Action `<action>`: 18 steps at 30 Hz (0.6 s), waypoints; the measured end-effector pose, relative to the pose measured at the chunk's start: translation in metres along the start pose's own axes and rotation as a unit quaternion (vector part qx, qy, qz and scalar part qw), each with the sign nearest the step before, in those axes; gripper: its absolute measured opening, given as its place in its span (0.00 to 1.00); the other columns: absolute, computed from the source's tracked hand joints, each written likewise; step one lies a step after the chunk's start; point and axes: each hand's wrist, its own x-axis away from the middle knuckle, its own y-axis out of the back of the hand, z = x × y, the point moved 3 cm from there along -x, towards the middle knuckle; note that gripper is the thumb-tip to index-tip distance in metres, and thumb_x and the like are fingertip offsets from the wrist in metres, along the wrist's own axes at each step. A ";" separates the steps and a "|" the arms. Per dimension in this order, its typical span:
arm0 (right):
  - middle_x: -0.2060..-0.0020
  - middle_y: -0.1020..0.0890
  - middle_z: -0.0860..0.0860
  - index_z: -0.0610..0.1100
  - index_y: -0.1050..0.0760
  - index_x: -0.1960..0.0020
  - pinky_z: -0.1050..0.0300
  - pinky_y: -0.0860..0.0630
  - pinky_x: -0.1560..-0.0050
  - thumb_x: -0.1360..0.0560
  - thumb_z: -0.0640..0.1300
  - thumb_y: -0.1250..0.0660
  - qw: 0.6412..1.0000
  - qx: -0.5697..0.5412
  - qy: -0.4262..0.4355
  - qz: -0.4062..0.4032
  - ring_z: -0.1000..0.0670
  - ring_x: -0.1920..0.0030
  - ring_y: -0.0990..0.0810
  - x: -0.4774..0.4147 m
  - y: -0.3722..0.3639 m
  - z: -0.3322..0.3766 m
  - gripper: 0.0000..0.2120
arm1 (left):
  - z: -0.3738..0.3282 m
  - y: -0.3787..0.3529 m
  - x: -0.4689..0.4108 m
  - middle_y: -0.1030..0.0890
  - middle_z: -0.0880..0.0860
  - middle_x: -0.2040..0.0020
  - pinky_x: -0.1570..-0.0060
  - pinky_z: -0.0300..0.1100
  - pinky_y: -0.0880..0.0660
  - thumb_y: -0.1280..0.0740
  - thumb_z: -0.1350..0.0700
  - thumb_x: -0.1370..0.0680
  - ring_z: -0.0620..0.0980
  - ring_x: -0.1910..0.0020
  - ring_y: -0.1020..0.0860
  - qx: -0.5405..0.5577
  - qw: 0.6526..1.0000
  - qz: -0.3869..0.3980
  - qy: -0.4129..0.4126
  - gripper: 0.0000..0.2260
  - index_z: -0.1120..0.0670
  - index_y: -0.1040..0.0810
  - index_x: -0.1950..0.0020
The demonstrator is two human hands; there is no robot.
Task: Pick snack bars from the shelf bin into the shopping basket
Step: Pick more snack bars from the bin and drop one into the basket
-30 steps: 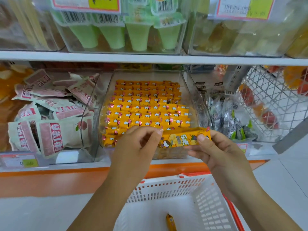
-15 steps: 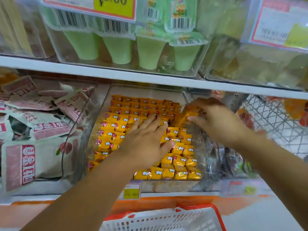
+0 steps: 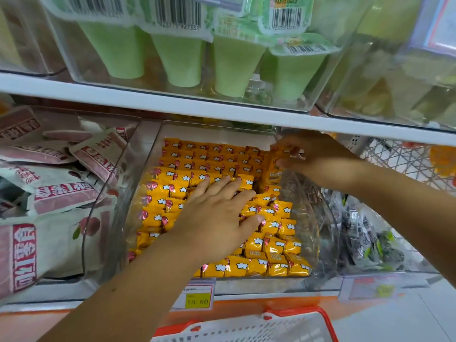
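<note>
A clear plastic shelf bin point(image 3: 318, 233) holds several rows of yellow-orange snack bars point(image 3: 172, 203). My left hand point(image 3: 217, 213) lies flat on the bars in the middle of the bin, fingers straight and spread. At the bin's back right corner my right hand point(image 3: 318, 159) pinches one upright yellow snack bar point(image 3: 274, 169) between thumb and fingers. The white shopping basket point(image 3: 246, 329) with its red rim shows at the bottom edge, below the shelf front; its inside is mostly out of view.
Pink-and-white snack bags point(image 3: 54, 193) fill the bin to the left. Dark-wrapped packets point(image 3: 362, 233) lie in the bin to the right. Green cups point(image 3: 234, 62) stand in a bin on the shelf above, whose white edge point(image 3: 172, 104) overhangs. A yellow price tag point(image 3: 197, 301) hangs below.
Both hands went from holding a bar in front of the shelf into the bin. The left now lies flat on the bars; the right pinches a bar at the back right.
</note>
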 end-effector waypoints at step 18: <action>0.53 0.31 0.52 0.55 0.25 0.35 0.61 0.40 0.53 0.23 0.53 0.32 0.997 0.055 0.044 -0.014 0.52 0.47 0.31 0.008 -0.009 -0.006 0.16 | -0.055 -0.006 -0.018 0.41 0.46 0.21 0.23 0.51 0.59 0.52 0.42 0.16 0.46 0.21 0.51 0.021 0.996 0.040 -0.071 0.25 0.49 0.41 0.21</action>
